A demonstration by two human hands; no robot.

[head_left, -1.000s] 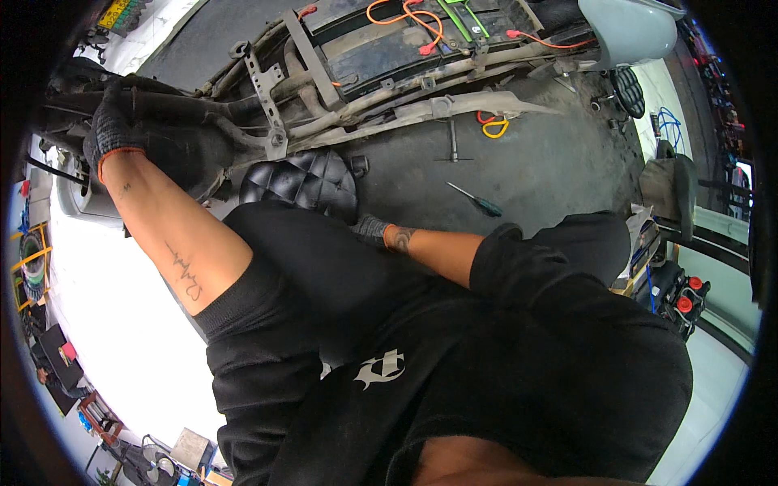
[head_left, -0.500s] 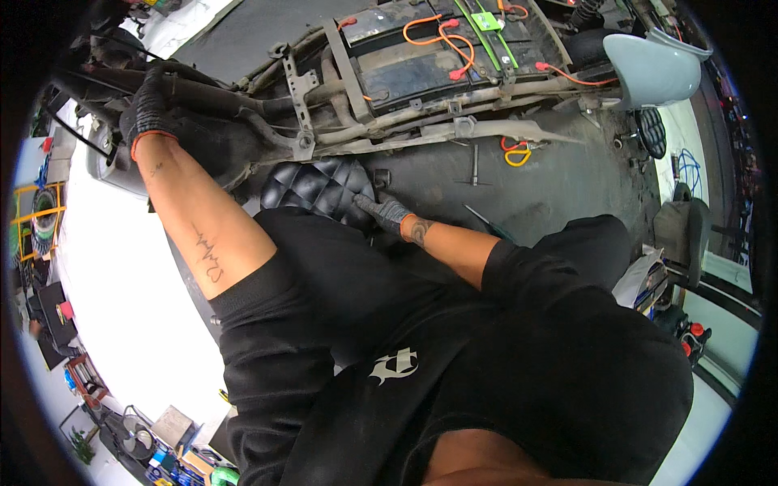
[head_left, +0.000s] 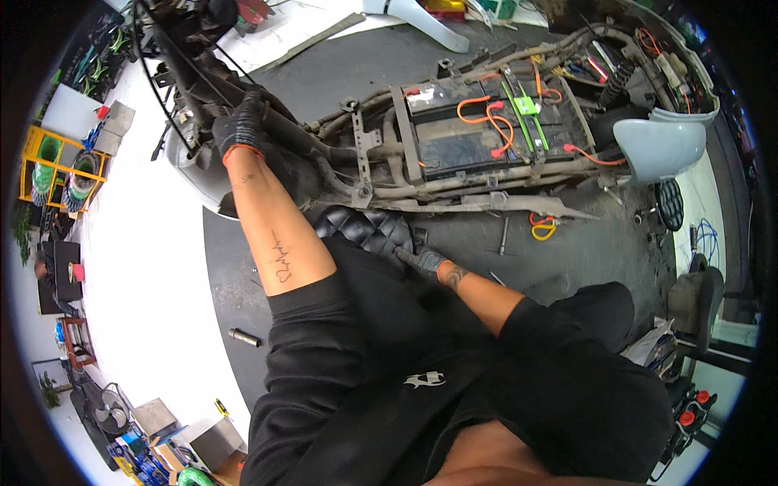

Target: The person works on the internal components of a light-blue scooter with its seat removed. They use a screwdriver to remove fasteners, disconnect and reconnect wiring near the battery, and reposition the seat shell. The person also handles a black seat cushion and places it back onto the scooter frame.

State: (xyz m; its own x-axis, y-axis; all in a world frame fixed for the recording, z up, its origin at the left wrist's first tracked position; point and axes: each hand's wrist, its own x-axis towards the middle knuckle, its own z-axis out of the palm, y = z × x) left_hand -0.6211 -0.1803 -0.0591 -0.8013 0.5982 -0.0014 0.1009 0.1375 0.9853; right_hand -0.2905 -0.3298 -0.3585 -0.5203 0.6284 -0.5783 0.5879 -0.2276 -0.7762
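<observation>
A stripped scooter frame (head_left: 454, 190) lies across the top of the view, its metal tubes dusty. At its front end, my left hand (head_left: 240, 128) in a dark glove with an orange cuff is closed on a dark part of the frame; the fingertips are partly lost against it. My right hand (head_left: 421, 261), gloved alike, rests open with its fingers stretched out on a black quilted cushion (head_left: 365, 231). That cushion is partly covered by my dark clothing. Black battery blocks (head_left: 462, 150) with orange cables (head_left: 474, 111) and a green strap (head_left: 525, 106) sit within the frame.
Yellow-and-red-handled scissors (head_left: 543, 228) and a T-shaped metal tool (head_left: 504, 236) lie on the dark mat beside the frame. A metal tube (head_left: 245, 337) lies at left. A pale blue body panel (head_left: 660, 150) sticks out at the frame's right end.
The view has shifted, so the frame and both hands appear farther right and lower. My left hand stays at the frame's front and my right on the cushion.
</observation>
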